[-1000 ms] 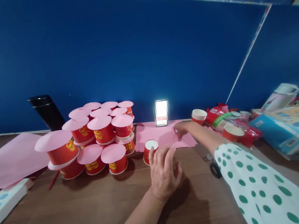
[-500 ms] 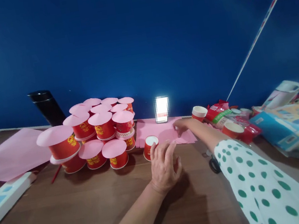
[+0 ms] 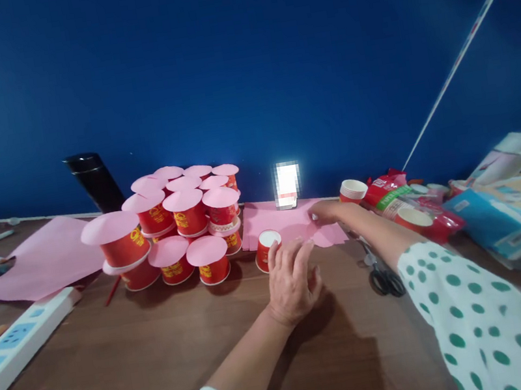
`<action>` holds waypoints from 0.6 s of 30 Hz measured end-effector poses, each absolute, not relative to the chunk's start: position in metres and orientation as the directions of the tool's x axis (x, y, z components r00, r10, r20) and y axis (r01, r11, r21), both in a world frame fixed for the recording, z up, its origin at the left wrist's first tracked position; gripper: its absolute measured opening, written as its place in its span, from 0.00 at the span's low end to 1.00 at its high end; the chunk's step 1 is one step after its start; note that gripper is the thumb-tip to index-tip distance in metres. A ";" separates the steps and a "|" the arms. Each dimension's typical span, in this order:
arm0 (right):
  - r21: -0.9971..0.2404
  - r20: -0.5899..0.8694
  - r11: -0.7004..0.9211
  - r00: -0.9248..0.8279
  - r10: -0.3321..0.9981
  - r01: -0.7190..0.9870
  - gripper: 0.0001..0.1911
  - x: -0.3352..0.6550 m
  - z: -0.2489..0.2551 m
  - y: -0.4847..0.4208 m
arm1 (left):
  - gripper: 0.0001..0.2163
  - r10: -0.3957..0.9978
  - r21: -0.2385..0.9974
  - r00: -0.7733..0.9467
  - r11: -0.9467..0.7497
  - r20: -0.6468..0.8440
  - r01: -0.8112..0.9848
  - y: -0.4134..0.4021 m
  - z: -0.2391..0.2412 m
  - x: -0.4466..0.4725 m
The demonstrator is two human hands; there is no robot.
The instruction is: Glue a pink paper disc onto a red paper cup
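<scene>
My left hand (image 3: 293,279) is open, its slightly bent fingers apart, just over the table beside a red paper cup (image 3: 263,259) with a white top. Farther back, my right hand (image 3: 326,212) is closed, its fingers pressed together at a round-edged piece of pink paper (image 3: 330,235). Beneath it lie flat pink sheets (image 3: 264,218); the fingertips are partly hidden. To the left stand several red paper cups (image 3: 216,272), some stacked, topped with pink paper discs (image 3: 206,250).
A lit phone (image 3: 287,184) leans against the blue wall behind the sheets. Black scissors (image 3: 386,282) lie by my right forearm. Rightward are white-bottomed cups (image 3: 353,191), a red cup bag (image 3: 389,195) and a blue packet (image 3: 482,219). Leftward are a black flask (image 3: 97,184) and a power strip (image 3: 21,338).
The view has shifted slightly, showing more of the scissors. My right hand's fingers have drawn in on the pink paper, and a rounded edge now shows below them. My left hand keeps its pose.
</scene>
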State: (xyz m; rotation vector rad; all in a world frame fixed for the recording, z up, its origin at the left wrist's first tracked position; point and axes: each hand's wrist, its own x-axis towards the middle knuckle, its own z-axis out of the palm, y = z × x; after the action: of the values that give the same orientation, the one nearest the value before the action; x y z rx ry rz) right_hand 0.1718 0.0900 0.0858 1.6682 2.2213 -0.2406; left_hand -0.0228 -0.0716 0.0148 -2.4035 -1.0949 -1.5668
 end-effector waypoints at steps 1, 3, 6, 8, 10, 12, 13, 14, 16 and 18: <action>0.064 -0.325 0.308 -0.272 0.906 0.949 0.09 0.171 0.088 0.084 | 0.25 0.519 0.306 0.225 -0.744 0.825 0.594 -0.071 0.015 -0.023; 0.037 -0.203 0.347 -0.333 0.921 0.937 0.07 0.171 0.093 0.067 | 0.26 0.517 0.307 0.214 -0.740 0.829 0.598 -0.071 0.015 -0.024; -0.004 -0.014 0.404 -0.404 0.914 0.915 0.08 0.172 0.095 0.026 | 0.26 0.522 0.331 0.178 -0.731 0.834 0.596 -0.070 0.016 -0.025; -0.029 0.048 0.445 -0.443 0.895 0.895 0.08 0.174 0.089 -0.008 | 0.24 0.527 0.359 0.156 -0.738 0.835 0.571 -0.069 0.016 -0.026; -0.068 0.109 0.530 -0.522 0.846 0.845 0.09 0.177 0.076 -0.041 | 0.22 0.532 0.385 0.158 -0.758 0.832 0.527 -0.068 0.014 -0.025; -0.064 0.078 0.608 -0.603 0.794 0.791 0.09 0.180 0.062 -0.070 | 0.19 0.550 0.408 0.202 -0.778 0.811 0.478 -0.067 0.012 -0.024; -0.047 0.041 0.634 -0.633 0.773 0.772 0.09 0.182 0.056 -0.080 | 0.18 0.565 0.423 0.238 -0.783 0.790 0.456 -0.067 0.010 -0.023; -0.033 0.005 0.646 -0.646 0.763 0.762 0.11 0.184 0.051 -0.089 | 0.18 0.583 0.440 0.275 -0.784 0.765 0.438 -0.066 0.008 -0.022; -0.021 -0.041 0.646 -0.647 0.762 0.763 0.13 0.188 0.046 -0.099 | 0.15 0.636 0.476 0.377 -0.763 0.673 0.436 -0.065 0.004 -0.020; -0.020 -0.058 0.624 -0.624 0.779 0.781 0.14 0.192 0.046 -0.102 | 0.13 0.679 0.470 0.466 -0.732 0.567 0.493 -0.065 0.002 -0.019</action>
State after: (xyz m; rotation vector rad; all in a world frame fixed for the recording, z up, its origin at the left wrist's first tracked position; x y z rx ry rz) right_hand 0.1923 -0.1022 0.0462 1.3418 2.7913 -0.0672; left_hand -0.0190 -0.0648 0.0018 -2.8898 -1.1784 -1.3083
